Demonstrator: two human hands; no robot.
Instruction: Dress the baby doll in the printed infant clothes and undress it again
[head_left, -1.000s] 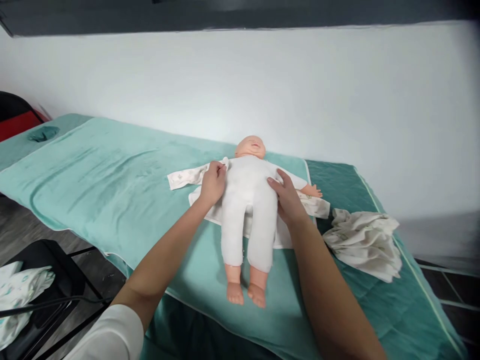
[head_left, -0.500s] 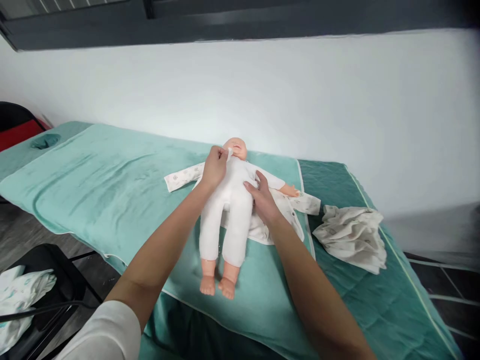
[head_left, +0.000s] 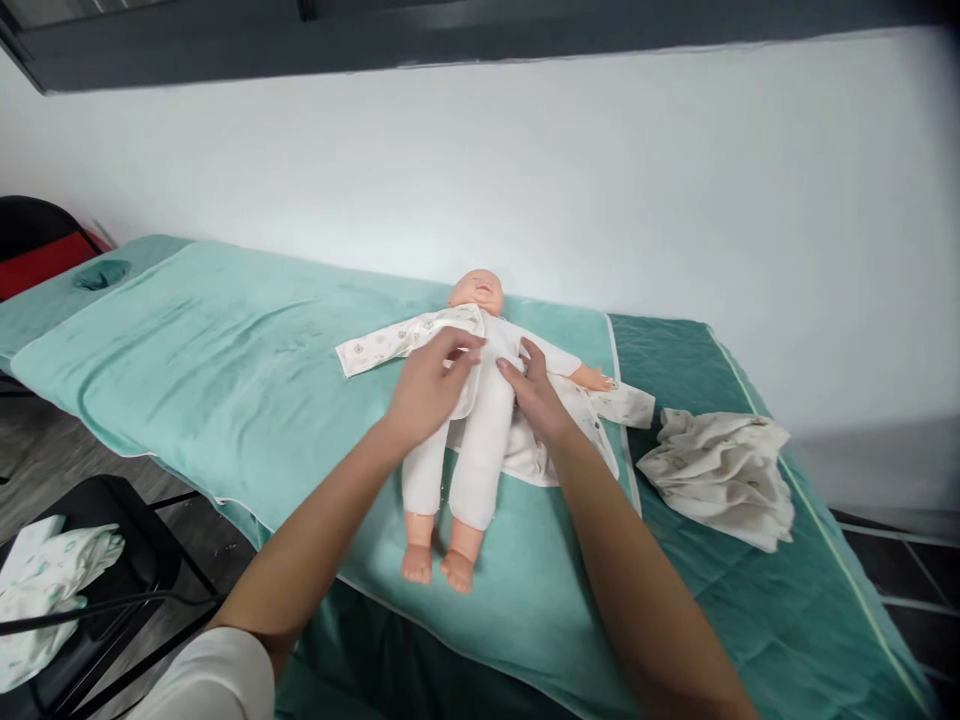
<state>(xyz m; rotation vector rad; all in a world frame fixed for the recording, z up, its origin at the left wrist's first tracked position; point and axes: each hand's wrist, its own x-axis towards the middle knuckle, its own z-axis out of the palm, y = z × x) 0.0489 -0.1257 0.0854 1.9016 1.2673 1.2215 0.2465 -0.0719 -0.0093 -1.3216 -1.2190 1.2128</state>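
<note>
A baby doll [head_left: 480,440] in a white bodysuit lies face up on a teal towel [head_left: 225,360], head toward the wall. Under it is spread a printed white baby shirt [head_left: 390,342], one sleeve out to the left, the other by the doll's bare hand at the right. My left hand [head_left: 430,385] lies on the doll's chest, pressing the shirt's left front panel across it. My right hand [head_left: 538,395] rests on the doll's other side, fingertips touching the torso beside the shirt's right panel.
A crumpled white garment [head_left: 720,475] lies on the darker teal bed cover [head_left: 750,600] at the right. A black chair [head_left: 112,560] at the lower left carries another printed cloth [head_left: 45,590]. A white wall runs behind the bed.
My left hand has come down from the doll's neck to its chest, drawing the shirt's left panel over the body. My right hand has shifted slightly toward the middle.
</note>
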